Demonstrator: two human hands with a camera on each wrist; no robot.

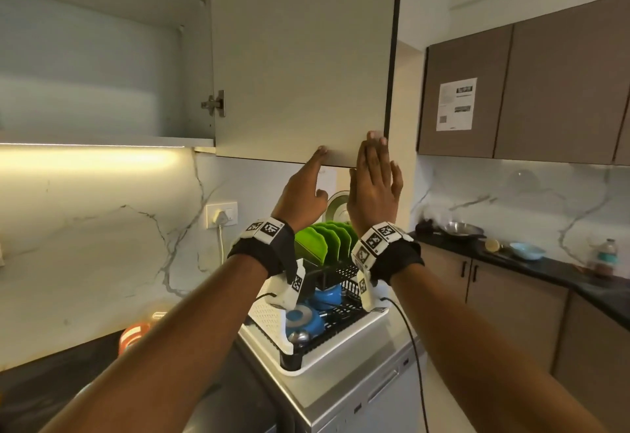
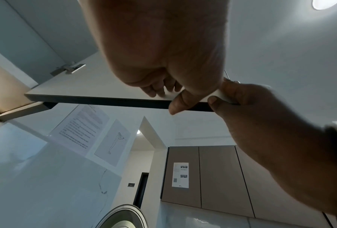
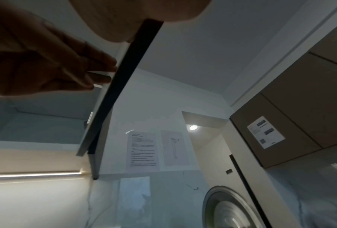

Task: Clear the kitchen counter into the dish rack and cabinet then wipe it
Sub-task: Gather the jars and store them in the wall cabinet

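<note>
The grey upper cabinet door point(image 1: 300, 57) stands swung open toward me, with bare shelves point(image 1: 102, 74) showing to its left. Both hands are raised to its lower right corner. My left hand point(image 1: 306, 190) touches the door's bottom edge with straight fingertips, thumb free below. My right hand point(image 1: 375, 177) lies flat against the door face beside the dark side edge. The left wrist view shows the left hand's fingers point(image 2: 158, 91) on the door's face above its dark bottom edge point(image 2: 105, 100), the right hand point(image 2: 261, 123) alongside. Below the hands stands the dish rack point(image 1: 341, 354).
The rack holds green plates point(image 1: 324, 241), blue cups point(image 1: 303, 320) and a steel plate point(image 1: 335, 204). An orange-and-white object point(image 1: 134, 333) sits on the dark counter point(image 1: 51, 381). The right counter carries a steel bowl point(image 1: 463, 229), a blue bowl point(image 1: 526, 250) and a bottle point(image 1: 605, 258).
</note>
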